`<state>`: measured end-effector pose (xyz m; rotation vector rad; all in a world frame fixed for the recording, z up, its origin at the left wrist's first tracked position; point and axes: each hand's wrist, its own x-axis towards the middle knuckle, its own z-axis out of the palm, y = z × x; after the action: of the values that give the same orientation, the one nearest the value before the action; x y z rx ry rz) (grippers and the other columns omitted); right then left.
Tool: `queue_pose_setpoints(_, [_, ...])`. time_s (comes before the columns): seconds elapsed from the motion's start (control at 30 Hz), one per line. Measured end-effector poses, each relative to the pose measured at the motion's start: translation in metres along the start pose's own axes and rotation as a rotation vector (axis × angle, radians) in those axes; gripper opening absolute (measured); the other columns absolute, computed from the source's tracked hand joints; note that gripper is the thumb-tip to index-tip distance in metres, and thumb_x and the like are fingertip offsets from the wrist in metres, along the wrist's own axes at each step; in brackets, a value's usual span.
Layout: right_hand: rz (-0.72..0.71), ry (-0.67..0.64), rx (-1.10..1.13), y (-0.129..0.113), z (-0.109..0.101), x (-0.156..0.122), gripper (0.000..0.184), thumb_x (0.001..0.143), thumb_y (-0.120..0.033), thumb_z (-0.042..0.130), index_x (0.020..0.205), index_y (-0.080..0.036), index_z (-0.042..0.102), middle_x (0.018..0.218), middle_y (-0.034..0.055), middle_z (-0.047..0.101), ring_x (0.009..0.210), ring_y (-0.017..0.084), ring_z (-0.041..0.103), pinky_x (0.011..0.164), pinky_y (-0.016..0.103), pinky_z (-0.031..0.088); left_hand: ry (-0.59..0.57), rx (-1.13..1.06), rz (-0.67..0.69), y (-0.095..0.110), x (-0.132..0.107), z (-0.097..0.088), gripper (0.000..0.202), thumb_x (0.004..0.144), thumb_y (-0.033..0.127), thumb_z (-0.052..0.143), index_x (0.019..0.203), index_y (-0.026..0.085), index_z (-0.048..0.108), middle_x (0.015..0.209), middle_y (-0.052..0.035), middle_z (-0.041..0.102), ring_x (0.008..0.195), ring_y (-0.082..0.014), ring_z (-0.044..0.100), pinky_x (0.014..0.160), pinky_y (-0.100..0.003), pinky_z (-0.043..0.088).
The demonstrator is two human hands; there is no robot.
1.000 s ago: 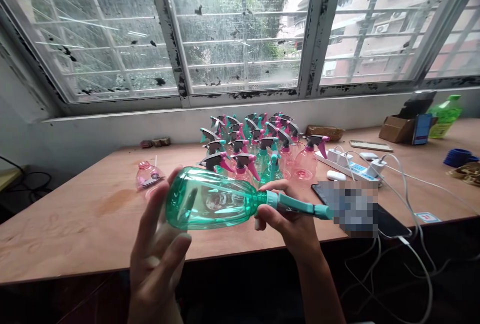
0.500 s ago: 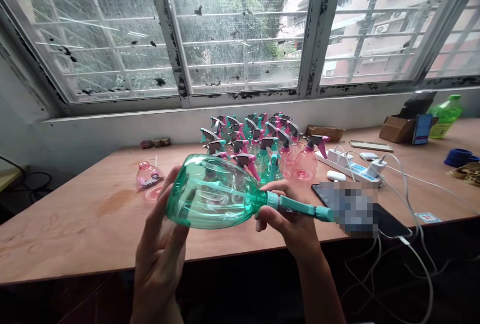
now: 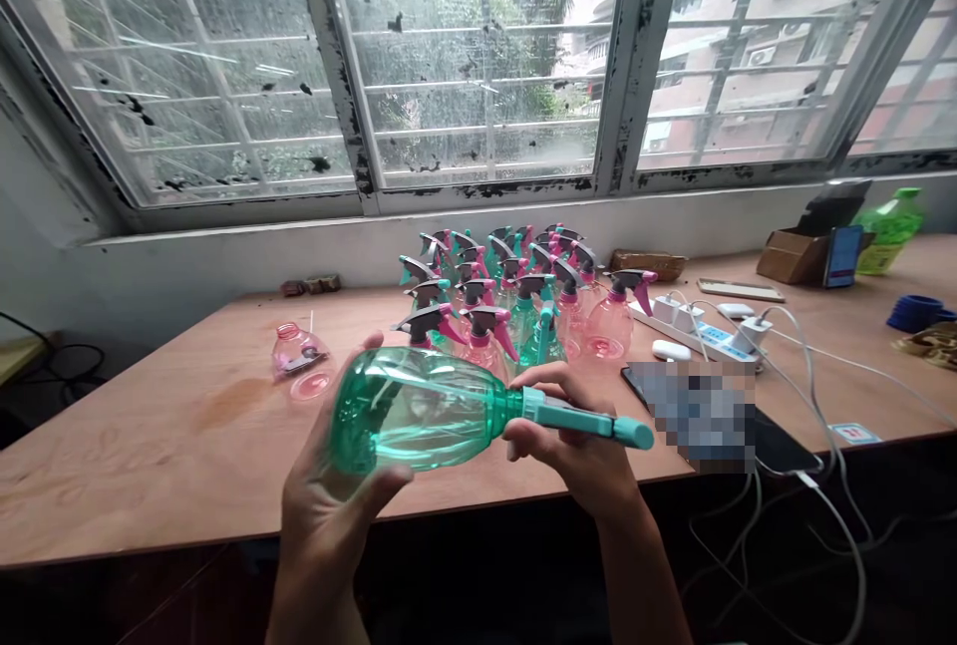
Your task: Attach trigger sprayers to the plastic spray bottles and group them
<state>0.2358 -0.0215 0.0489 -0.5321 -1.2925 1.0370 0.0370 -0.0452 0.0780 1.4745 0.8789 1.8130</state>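
A clear green spray bottle (image 3: 426, 411) lies sideways in the air above the table's front edge, its base to the left and its teal trigger head to the right. My left hand (image 3: 336, 485) is wrapped round the base end, thumb along the lower side. My right hand (image 3: 575, 446) grips the neck and collar of the same bottle. Behind it stand several pink and green spray bottles (image 3: 523, 316) with their trigger heads on. Left of them a pink bottle without a head (image 3: 288, 346) stands with a loose trigger head (image 3: 300, 360) by it.
On the wooden table (image 3: 150, 426), a power strip (image 3: 718, 341) with plugs and white cables lies to the right, near a partly blurred phone (image 3: 778, 436). Farther back are a cardboard box (image 3: 789, 254), a green jug (image 3: 889, 231) and a brown block (image 3: 647, 264). Barred windows rise behind.
The green spray bottle has turned about its long axis and dropped slightly at its base end. My left hand has shifted its hold, thumb now on the near side.
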Motion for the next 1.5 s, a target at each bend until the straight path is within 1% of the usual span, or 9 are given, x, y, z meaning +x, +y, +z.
queue_pose_setpoints(0.27, [0.008, 0.008, 0.053, -0.001, -0.005, 0.001, 0.027, 0.081, -0.024, 0.085, 0.102, -0.024, 0.067, 0.071, -0.0043, 0.07, 0.057, 0.011, 0.068, 0.056, 0.021, 0.059, -0.056, 0.077, 0.022, -0.003, -0.005, 0.003, 0.073, 0.087, 0.022, 0.074, 0.15, 0.045, 0.043, 0.158, -0.0003, 0.046, 0.146, -0.0319, 0.042, 0.113, -0.042, 0.047])
queue_pose_setpoints(0.43, [0.006, 0.004, 0.01, -0.002, -0.006, 0.001, 0.033, 0.076, -0.019, 0.088, 0.101, -0.025, 0.068, 0.077, -0.0034, 0.072, 0.06, 0.011, 0.068, 0.056, 0.02, 0.06, -0.081, 0.084, -0.031, 0.001, -0.007, 0.003, 0.094, 0.08, 0.032, 0.082, 0.157, 0.041, 0.029, 0.165, -0.0012, 0.033, 0.151, -0.0351, 0.031, 0.115, -0.043, 0.044])
queue_pose_setpoints(0.57, [-0.021, -0.004, -0.033, -0.001, -0.006, 0.001, 0.032, 0.076, -0.017, 0.087, 0.101, -0.026, 0.068, 0.08, -0.0031, 0.072, 0.063, 0.011, 0.068, 0.055, 0.018, 0.059, -0.113, 0.074, -0.015, 0.003, -0.004, 0.001, 0.091, 0.078, 0.051, 0.08, 0.156, 0.03, 0.038, 0.163, -0.0071, 0.036, 0.15, -0.0437, 0.028, 0.116, -0.051, 0.044])
queue_pose_setpoints(0.7, [-0.009, 0.01, -0.016, 0.001, -0.006, 0.003, 0.03, 0.078, -0.021, 0.086, 0.101, -0.026, 0.067, 0.079, -0.0028, 0.072, 0.06, 0.012, 0.069, 0.054, 0.02, 0.059, -0.114, 0.101, -0.03, 0.002, -0.004, 0.001, 0.078, 0.085, 0.039, 0.076, 0.154, 0.033, 0.041, 0.162, -0.005, 0.038, 0.148, -0.0409, 0.033, 0.116, -0.05, 0.043])
queue_pose_setpoints(0.87, [0.007, 0.036, 0.022, 0.001, -0.009, 0.003, 0.029, 0.084, -0.029, 0.082, 0.105, -0.024, 0.063, 0.067, -0.0042, 0.068, 0.055, 0.014, 0.067, 0.053, 0.024, 0.057, -0.172, 0.151, 0.003, -0.006, -0.007, -0.001, 0.085, 0.09, 0.024, 0.072, 0.156, 0.049, 0.025, 0.164, 0.0008, 0.036, 0.147, -0.034, 0.038, 0.119, -0.055, 0.034])
queue_pose_setpoints(1.03, [0.001, 0.035, -0.026, -0.002, -0.009, 0.001, 0.029, 0.083, -0.03, 0.082, 0.103, -0.024, 0.063, 0.072, -0.0033, 0.069, 0.057, 0.014, 0.068, 0.055, 0.025, 0.059, -0.229, 0.186, -0.046, -0.02, -0.001, -0.011, 0.106, 0.082, 0.029, 0.082, 0.159, 0.046, 0.011, 0.165, -0.0029, 0.033, 0.15, -0.0352, 0.032, 0.123, -0.057, 0.021])
queue_pose_setpoints(1.17, [0.017, -0.004, -0.145, -0.005, -0.006, -0.001, 0.03, 0.079, -0.028, 0.084, 0.102, -0.025, 0.064, 0.081, -0.0001, 0.072, 0.065, 0.016, 0.07, 0.055, 0.024, 0.058, -0.185, 0.141, -0.007, -0.028, 0.008, -0.022, 0.09, 0.079, 0.05, 0.08, 0.155, 0.028, 0.038, 0.151, -0.0134, 0.052, 0.14, -0.0433, 0.047, 0.115, -0.058, 0.039])
queue_pose_setpoints(1.27, [0.023, -0.015, -0.135, -0.004, -0.003, -0.001, 0.03, 0.079, -0.027, 0.084, 0.101, -0.025, 0.064, 0.083, 0.0001, 0.072, 0.066, 0.016, 0.069, 0.058, 0.026, 0.059, -0.18, 0.108, -0.013, -0.027, 0.008, -0.024, 0.069, 0.085, 0.049, 0.074, 0.145, 0.022, 0.055, 0.14, -0.0153, 0.062, 0.132, -0.0441, 0.055, 0.107, -0.056, 0.05])
queue_pose_setpoints(1.5, [0.037, 0.04, 0.044, -0.003, -0.003, 0.001, 0.028, 0.083, -0.034, 0.082, 0.099, -0.022, 0.063, 0.064, -0.0036, 0.067, 0.054, 0.014, 0.066, 0.053, 0.025, 0.057, -0.182, 0.119, -0.019, -0.021, 0.0, -0.021, 0.093, 0.079, 0.02, 0.083, 0.153, 0.047, 0.034, 0.159, -0.0031, 0.044, 0.14, -0.0361, 0.049, 0.116, -0.057, 0.037])
